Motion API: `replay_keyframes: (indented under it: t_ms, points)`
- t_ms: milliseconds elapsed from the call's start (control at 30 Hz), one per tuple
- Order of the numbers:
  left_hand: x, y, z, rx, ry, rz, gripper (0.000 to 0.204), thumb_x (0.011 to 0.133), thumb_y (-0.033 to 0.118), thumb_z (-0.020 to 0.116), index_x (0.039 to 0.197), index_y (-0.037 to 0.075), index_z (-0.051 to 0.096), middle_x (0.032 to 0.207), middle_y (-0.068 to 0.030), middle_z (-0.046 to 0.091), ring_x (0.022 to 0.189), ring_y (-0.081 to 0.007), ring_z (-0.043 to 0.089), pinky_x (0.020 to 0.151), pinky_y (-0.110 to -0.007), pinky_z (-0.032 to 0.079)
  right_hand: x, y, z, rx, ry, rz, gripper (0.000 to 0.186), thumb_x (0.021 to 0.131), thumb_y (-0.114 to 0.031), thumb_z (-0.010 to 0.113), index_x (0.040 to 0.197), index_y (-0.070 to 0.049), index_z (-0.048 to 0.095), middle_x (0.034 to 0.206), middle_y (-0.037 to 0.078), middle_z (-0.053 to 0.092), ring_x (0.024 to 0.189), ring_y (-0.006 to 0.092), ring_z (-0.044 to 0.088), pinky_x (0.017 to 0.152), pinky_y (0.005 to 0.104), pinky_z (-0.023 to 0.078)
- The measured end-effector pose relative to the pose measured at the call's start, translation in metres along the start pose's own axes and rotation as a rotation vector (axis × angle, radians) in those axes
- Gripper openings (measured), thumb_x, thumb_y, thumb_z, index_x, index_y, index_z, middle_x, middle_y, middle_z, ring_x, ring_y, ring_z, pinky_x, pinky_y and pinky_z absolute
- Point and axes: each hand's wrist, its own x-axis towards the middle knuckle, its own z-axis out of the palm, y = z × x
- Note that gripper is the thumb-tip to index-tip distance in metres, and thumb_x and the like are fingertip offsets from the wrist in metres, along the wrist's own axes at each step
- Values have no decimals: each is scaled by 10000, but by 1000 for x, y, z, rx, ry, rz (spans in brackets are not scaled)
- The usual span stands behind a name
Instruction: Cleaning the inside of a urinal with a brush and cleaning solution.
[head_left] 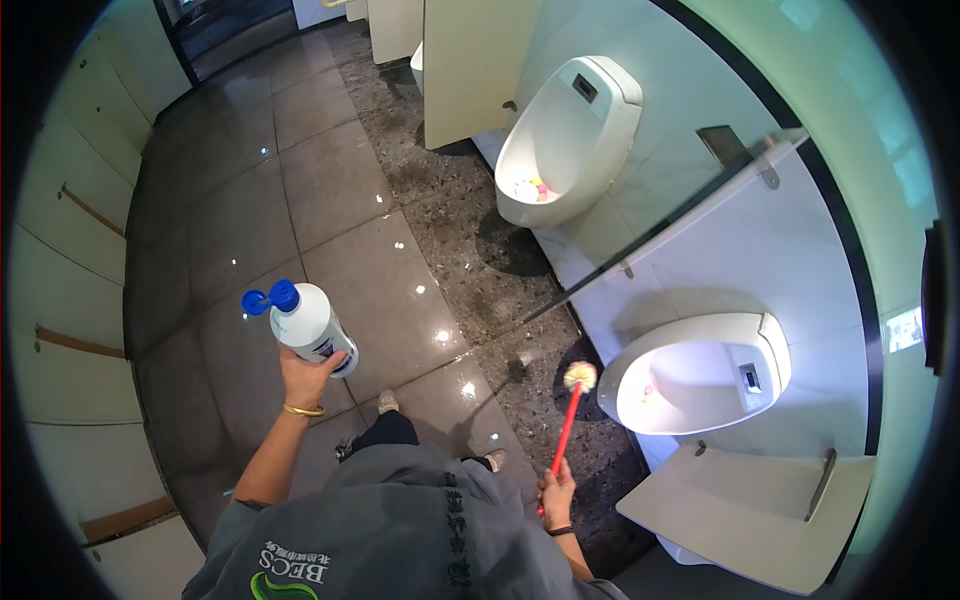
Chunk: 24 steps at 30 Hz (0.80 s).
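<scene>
My left hand (306,376) is wrapped round a white bottle (304,322) with a blue flip cap (284,294); the cap's lid hangs open. The bottle is held up over the floor, tilted slightly. In my right hand (557,490) is the red handle of a toilet brush (568,425). Its round, pale yellowish bristle head (580,376) points away from me, close to the left rim of the nearer white urinal (690,330). Whether the bristles touch that rim I cannot tell. Small coloured pieces lie in the urinal's bowl.
Another urinal (570,140) hangs farther along the wall, with coloured pieces in its bowl. A thin divider (680,215) juts out between the two. Another beige divider panel (755,510) is at the near right. Beige stall doors (75,300) line the left side. The tiled floor (330,180) looks shiny.
</scene>
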Motion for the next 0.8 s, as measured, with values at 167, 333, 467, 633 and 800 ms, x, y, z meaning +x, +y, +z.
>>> replay_keyframes:
  t_ms: [167, 333, 467, 633, 800]
  points:
    - [58, -11, -49, -73, 18, -57, 830, 569, 70, 830, 1254, 21, 363, 1183, -96, 500, 1076, -206, 512, 920, -341, 427, -10, -7, 112, -49, -143, 78, 496, 888, -49, 486, 1361, -75, 339, 641, -21, 447, 459, 58, 418, 366, 205, 355]
    - [105, -18, -102, 56, 114, -13, 789, 569, 50, 819, 1233, 17, 395, 1178, -97, 503, 1065, -204, 519, 918, -328, 428, 31, -78, 215, -235, -264, -161, 408, 939, -165, 422, 1337, -84, 393, 548, -16, 427, 413, 67, 412, 365, 231, 358]
    - [126, -24, -119, 130, 142, -73, 765, 572, 38, 810, 1220, 0, 405, 1149, -112, 520, 1052, -206, 530, 913, -329, 428, 113, -133, 272, -266, -215, -427, 408, 924, -145, 433, 1326, -82, 408, 567, -10, 461, 429, 78, 444, 370, 247, 369]
    - [140, -23, -118, 146, 195, -104, 719, 619, -1, 750, 1236, 4, 381, 1139, -109, 511, 1031, -211, 530, 918, -332, 421, 212, -192, 321, -257, -100, -413, 409, 906, -142, 459, 1308, -70, 426, 566, 17, 495, 429, 112, 480, 377, 277, 391]
    - [162, -21, -109, 239, 279, -94, 729, 622, -20, 736, 1251, -3, 368, 1152, -117, 501, 1038, -219, 521, 926, -343, 415, 295, -205, 353, -378, -64, -314, 404, 896, -145, 466, 1292, -73, 443, 662, 117, 598, 527, 199, 587, 470, 333, 461]
